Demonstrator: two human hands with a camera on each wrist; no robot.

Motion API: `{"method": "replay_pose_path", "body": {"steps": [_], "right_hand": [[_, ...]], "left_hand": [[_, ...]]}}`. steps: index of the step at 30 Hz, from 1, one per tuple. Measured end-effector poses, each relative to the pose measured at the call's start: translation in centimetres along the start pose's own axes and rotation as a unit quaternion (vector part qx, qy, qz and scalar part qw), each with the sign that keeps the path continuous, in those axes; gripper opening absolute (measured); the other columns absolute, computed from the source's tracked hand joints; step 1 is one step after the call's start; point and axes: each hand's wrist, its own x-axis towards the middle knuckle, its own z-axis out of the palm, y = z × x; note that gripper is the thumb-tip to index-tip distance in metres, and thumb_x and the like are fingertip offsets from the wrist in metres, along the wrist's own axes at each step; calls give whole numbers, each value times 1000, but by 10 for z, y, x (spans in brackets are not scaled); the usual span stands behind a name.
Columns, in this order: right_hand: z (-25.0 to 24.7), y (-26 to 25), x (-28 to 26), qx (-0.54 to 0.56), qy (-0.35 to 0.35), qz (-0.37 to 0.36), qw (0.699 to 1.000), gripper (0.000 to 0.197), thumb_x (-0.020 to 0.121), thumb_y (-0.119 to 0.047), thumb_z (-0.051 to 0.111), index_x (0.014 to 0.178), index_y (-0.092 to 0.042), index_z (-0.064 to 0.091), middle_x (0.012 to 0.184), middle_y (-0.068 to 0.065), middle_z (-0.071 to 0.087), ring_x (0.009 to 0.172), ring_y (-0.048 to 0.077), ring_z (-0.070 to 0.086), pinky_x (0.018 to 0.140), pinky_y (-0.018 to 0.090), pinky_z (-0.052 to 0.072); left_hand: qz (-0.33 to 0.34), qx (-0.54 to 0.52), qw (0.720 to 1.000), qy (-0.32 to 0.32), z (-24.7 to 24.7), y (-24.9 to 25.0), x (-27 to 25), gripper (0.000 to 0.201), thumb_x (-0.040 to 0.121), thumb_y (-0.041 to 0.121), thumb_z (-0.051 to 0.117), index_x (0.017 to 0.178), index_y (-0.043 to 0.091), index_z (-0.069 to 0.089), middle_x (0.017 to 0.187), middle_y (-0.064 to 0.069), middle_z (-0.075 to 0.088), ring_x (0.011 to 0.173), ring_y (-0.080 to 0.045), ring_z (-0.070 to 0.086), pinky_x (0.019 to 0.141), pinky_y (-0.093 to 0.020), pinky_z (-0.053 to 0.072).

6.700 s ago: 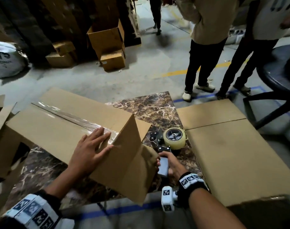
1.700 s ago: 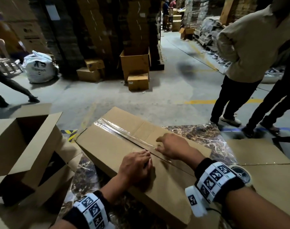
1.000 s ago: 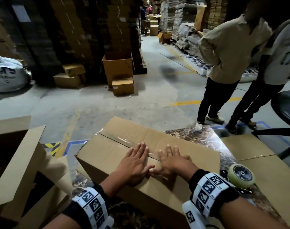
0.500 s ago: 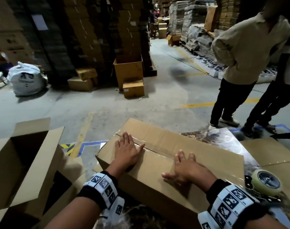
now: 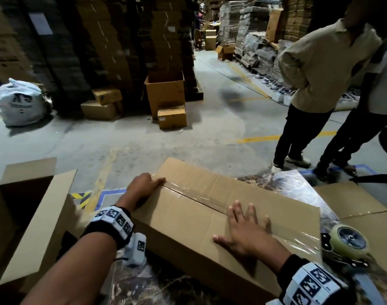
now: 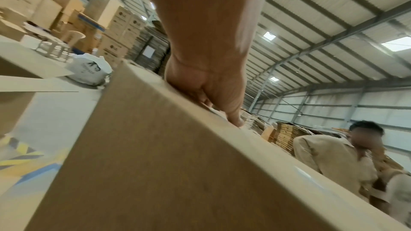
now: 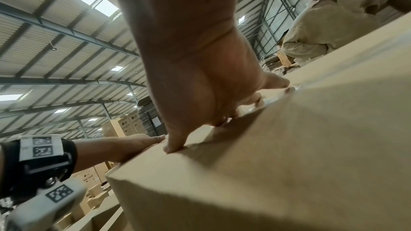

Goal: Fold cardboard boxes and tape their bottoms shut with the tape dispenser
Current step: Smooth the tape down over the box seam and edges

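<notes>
Cardboard box point(image 5: 188, 219) under both flat hands

A warehouse: stacked cartons point(image 5: 113, 40), probably corrugated steel roof point(image 6: 333, 15) (skylights).

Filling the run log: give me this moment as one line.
step: pressing tape flat | box: taped, on table | left hand: on box's left end | right hand: flat near seam | dispenser: idle, right of box
</notes>
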Motion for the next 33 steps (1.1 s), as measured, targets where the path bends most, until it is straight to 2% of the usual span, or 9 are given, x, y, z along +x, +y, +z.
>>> {"method": "replay_pose_path", "body": {"steps": [4,8,13,16,20,23,25,29,33], "right_hand": [[6,0,2,18,10,-17,1000,96,80,-87,21,152,-37,-19,155,2,-36,140,43,-33,106,73,-13],[8,5,11,1,26,-27,999,96,74,-90,13,151,-41,-18,156,0,-34,141,42,-33,106,72,-14],[8,3,17,-25,55,-70,996,95,71,-91,7,150,-44,-17,157,0,-31,142,40,-30,107,72,-15],[10,-13,19,-18,71,-92,993,93,76,-90,12,152,-43,-14,158,-1,-29,143,40,-30,106,72,-18],[13,-38,26,-11,76,-113,991,95,75,-90,10,152,-41,-13,157,0,-30,140,41,-33,104,72,-22],[10,-55,34,-18,76,-132,988,97,71,-89,3,153,-40,-14,157,0,-30,140,41,-33,104,72,-22],[6,-64,43,-23,79,-146,986,94,74,-88,3,153,-39,-14,157,0,-30,141,39,-32,105,72,-21],[-5,-76,64,-37,86,-178,980,85,83,-83,4,153,-38,-14,157,-2,-29,143,35,-30,108,71,-18],[-22,-84,88,-62,86,-177,978,77,89,-76,6,153,-38,-15,158,-3,-29,146,32,-25,109,71,-14]], "left_hand": [[-34,-142,985,-91,-9,-10,-2,61,85,63,62,87,2,68,90,-14,70,82,-30,68,79,-40,54],[-47,-145,982,-113,-15,-12,-14,62,87,62,60,92,1,67,94,-15,69,86,-31,67,85,-43,54],[-20,-152,988,-20,-11,-36,-53,48,93,53,57,77,9,67,82,-10,68,75,-23,63,64,-35,43],[-14,-156,988,17,-18,-54,-66,44,96,45,57,64,16,60,73,-6,63,73,-24,60,64,-36,41],[-31,-150,987,36,-34,-76,-71,49,95,47,58,62,11,61,68,-8,65,69,-29,62,66,-39,46],[-52,-152,985,67,-42,-87,-82,47,95,43,59,60,11,58,68,-15,65,65,-27,57,62,-37,41],[-75,-167,980,76,-44,-97,-91,45,96,39,58,66,7,64,70,-15,65,69,-28,60,61,-35,41],[-155,-205,962,94,-31,-127,-102,48,94,49,58,90,3,71,86,-18,71,83,-35,66,78,-43,54],[-218,-274,929,117,-24,-123,-118,46,98,40,56,103,-4,68,101,-22,69,91,-36,65,82,-42,54]]}}
